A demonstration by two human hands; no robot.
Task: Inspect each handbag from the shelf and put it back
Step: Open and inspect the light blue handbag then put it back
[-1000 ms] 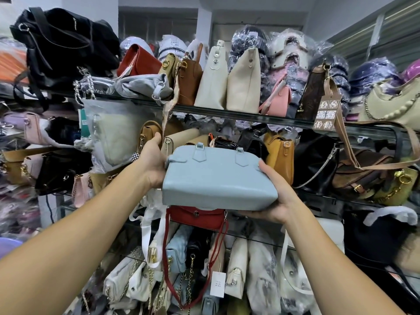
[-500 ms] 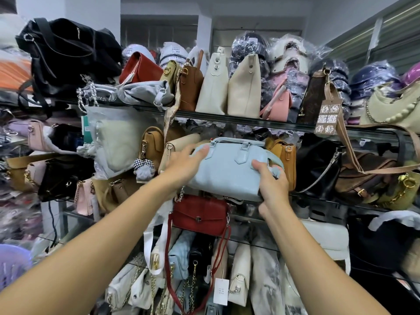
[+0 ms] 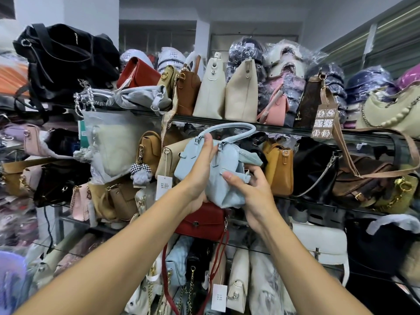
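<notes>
A light blue handbag (image 3: 226, 159) with a looped top handle sits tilted at the middle shelf (image 3: 318, 202), wedged between a beige bag (image 3: 171, 155) and a mustard bag (image 3: 280, 171). My left hand (image 3: 200, 171) lies flat against the bag's near face, fingers straight and pointing up toward the handle. My right hand (image 3: 254, 196) grips the bag's lower right end, thumb on the front and fingers curled behind it. The bag's far end is hidden among the other bags.
Shelves above, below and to both sides are packed with handbags. A red bag (image 3: 204, 221) with a long strap hangs just under my hands. A black bag (image 3: 314, 169) and a brown strapped bag (image 3: 363, 178) crowd the right.
The blue bag has gone from in front of me up and forward into the middle shelf, turning end-on. My left hand shifted from its end to its face.
</notes>
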